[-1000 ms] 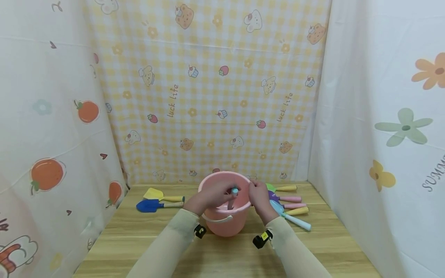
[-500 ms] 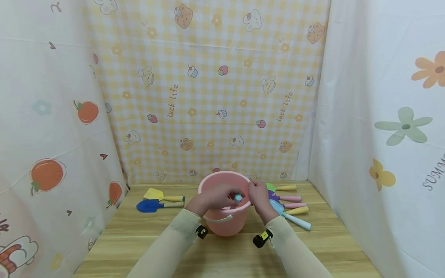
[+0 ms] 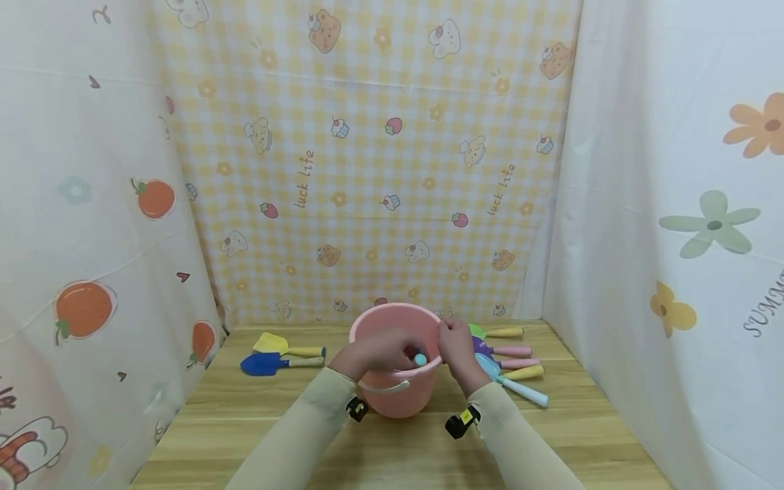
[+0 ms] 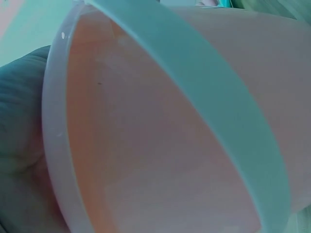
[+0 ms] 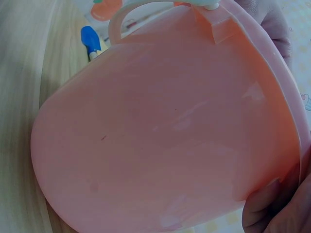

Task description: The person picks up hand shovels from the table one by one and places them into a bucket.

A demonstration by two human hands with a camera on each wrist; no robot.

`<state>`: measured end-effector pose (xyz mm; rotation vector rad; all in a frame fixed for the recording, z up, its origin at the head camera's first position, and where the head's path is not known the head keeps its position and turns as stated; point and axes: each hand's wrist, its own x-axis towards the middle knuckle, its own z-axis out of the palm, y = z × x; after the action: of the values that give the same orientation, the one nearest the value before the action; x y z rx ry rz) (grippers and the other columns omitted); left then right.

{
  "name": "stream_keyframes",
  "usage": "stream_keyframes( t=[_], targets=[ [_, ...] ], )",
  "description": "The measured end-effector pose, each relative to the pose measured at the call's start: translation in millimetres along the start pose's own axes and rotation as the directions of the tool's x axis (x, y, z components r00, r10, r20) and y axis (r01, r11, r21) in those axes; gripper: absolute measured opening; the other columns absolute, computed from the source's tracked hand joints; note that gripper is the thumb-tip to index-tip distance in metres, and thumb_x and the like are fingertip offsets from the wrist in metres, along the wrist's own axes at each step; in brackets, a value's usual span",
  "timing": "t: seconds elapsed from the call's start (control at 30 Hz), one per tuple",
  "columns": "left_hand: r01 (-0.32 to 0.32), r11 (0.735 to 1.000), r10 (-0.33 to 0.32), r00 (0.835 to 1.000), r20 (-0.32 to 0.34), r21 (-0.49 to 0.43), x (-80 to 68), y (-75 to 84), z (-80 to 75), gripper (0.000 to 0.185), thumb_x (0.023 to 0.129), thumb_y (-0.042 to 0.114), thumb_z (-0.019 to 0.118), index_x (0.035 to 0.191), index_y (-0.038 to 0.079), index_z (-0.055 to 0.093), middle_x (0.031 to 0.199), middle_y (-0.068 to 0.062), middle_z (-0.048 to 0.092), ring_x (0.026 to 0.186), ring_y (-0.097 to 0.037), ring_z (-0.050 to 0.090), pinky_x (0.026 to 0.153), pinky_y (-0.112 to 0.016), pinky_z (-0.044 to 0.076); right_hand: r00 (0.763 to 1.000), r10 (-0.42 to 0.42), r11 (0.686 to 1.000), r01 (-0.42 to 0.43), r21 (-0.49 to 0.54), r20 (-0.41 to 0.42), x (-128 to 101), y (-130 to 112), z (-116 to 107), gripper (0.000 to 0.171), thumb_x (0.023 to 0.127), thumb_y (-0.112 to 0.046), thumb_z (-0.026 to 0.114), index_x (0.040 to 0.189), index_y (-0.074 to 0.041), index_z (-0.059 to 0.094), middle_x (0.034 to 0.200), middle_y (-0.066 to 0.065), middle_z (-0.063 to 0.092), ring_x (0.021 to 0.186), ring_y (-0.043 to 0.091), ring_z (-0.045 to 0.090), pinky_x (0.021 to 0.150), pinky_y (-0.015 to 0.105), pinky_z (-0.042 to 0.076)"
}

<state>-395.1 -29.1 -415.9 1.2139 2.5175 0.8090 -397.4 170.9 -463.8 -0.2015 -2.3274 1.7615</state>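
A pink bucket (image 3: 399, 400) with a white handle (image 3: 387, 388) stands upright on the wooden table. My left hand (image 3: 387, 348) reaches over its near left rim into the opening. Its fingers curl round a stick-like handle with a light blue end (image 3: 419, 360); the rest of that tool is hidden inside the bucket. My right hand (image 3: 454, 346) grips the bucket's right rim, with fingers (image 5: 262, 206) pressed against the outer wall in the right wrist view. In the left wrist view, the bucket's wall (image 4: 160, 145) blocks sight of what the left hand holds.
Left of the bucket lie a yellow toy shovel (image 3: 271, 341) and a blue toy shovel (image 3: 260, 364). Several colourful toy shovels lie on the right, including a purple one (image 3: 481, 347) and a light blue one (image 3: 488, 366). Printed curtains (image 3: 367, 170) close off the back and sides.
My left hand has lowered the handle further into the bucket. Its light blue end sits lower, and the shaft seen earlier is now hidden. My right hand stays on the rim.
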Motion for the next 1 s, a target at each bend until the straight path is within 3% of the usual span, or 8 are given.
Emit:
stream_keyframes(
  t=[0.2, 0.5, 1.0],
  targets=[
    [0.022, 0.999, -0.021, 0.999, 0.039, -0.039, -0.6, 1.3, -1.4, 0.022, 0.102, 0.005, 0.076, 0.096, 0.026, 0.080, 0.092, 0.008, 0.074, 0.084, -0.006, 0.060, 0.074, -0.024, 0.053, 1.000, -0.006, 1.000, 0.006, -0.013, 0.001, -1.7, -1.6, 0.0, 0.041, 0.112, -0.022, 0.046, 0.130, -0.005, 0.079, 0.092, 0.013, 0.068, 0.056, 0.015, 0.052, 0.050, 0.028, 0.048],
    [0.026, 0.998, -0.021, 0.997, 0.075, -0.061, 1.0, 0.9, -1.6, 0.025, 0.100, 0.002, 0.077, 0.097, 0.026, 0.083, 0.094, 0.007, 0.078, 0.084, -0.006, 0.064, 0.076, -0.022, 0.057, 1.000, -0.002, 1.000, 0.002, -0.014, 0.003, -1.4, -1.1, 0.0, 0.039, 0.113, -0.021, 0.046, 0.124, -0.005, 0.079, 0.089, 0.013, 0.067, 0.054, 0.014, 0.051, 0.048, 0.027, 0.047],
    [0.038, 0.996, -0.031, 0.996, 0.089, -0.076, 0.8, 2.8, -1.6, 0.024, 0.101, 0.003, 0.077, 0.106, 0.025, 0.084, 0.098, 0.011, 0.077, 0.091, -0.006, 0.069, 0.081, -0.024, 0.059, 1.000, 0.005, 1.000, -0.005, -0.002, 0.008, 0.6, 1.0, 0.8, 0.042, 0.113, -0.021, 0.046, 0.137, -0.004, 0.076, 0.095, 0.014, 0.070, 0.051, 0.012, 0.048, 0.047, 0.026, 0.046]
  ],
)
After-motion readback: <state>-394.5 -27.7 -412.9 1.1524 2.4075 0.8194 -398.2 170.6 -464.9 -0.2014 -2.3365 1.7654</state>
